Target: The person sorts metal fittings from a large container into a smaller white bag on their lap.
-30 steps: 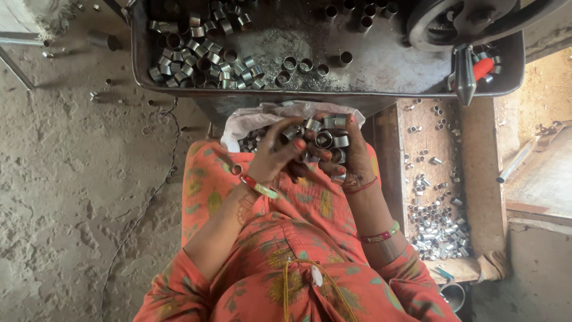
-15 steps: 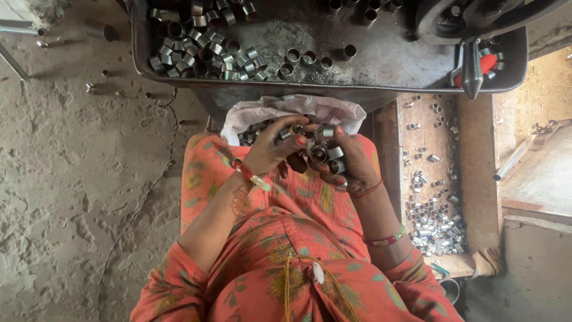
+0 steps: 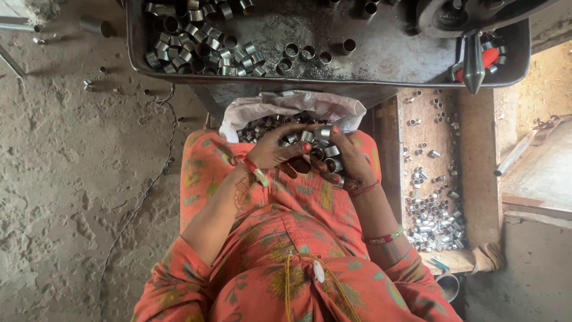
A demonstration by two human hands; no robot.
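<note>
Metal rings point(image 3: 319, 146), short shiny cylinders with open ends, lie gathered in both hands above the lap, just in front of a white plastic bag point(image 3: 333, 106). Head view: the left hand point(image 3: 280, 152) curls its fingers over the cluster from the left, nails painted red, and the right hand point(image 3: 348, 161) cups the same cluster from the right, fingers closed around several rings; how many each hand holds cannot be told, since the fingers overlap them. The bag is thin and crumpled, its mouth open, and more rings fill it; its lower part is hidden behind the hands. Red and green bangles point(image 3: 250, 168) circle the left wrist. An orange garment point(image 3: 286, 250) with a printed flower pattern covers the lap and arms.

Above, a dull grey metal tray point(image 3: 381, 56) dusted with fine filings carries a heap of rings point(image 3: 196, 45) at its left and a few loose ones near the middle; its top edge is cut off by the frame. A dark pointed machine part point(image 3: 473, 62) hangs over the tray's right side, its upper body out of view. To the right, a wooden trough point(image 3: 438, 149) holds scattered smaller rings point(image 3: 435, 217), piled thickest at its near end. Rough, cracked concrete floor point(image 3: 77, 179) fills the left, crossed by a thin wire point(image 3: 140, 203).
</note>
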